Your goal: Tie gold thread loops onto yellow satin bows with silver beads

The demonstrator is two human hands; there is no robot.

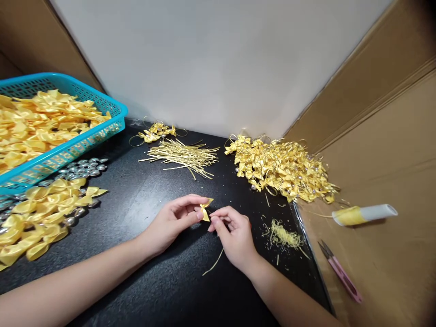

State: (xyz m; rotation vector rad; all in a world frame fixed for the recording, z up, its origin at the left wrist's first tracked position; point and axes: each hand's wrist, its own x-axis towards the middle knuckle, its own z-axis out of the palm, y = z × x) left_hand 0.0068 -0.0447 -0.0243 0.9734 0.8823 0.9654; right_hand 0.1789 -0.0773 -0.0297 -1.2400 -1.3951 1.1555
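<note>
Between thumb and fingers, my left hand (180,221) pinches a small yellow ribbon bow (205,210) above the black tabletop (143,281). Close on its right, my right hand (235,231) is closed in a pinch on a thin gold cord (214,262). The cord's loose end hangs down toward the table. Where cord and bow meet is partly covered by my fingertips. Behind my hands lies a bundle of cut gold cords (184,155).
A blue basket (123,113) of yellow bows stands left, with loose bows (47,213) and silver beads (85,168) before it. Finished-looking bows with loops (282,168) are piled right. Cord scraps (284,234), pink thread snips (340,272) and a yellow-wound tube (378,212) lie further right.
</note>
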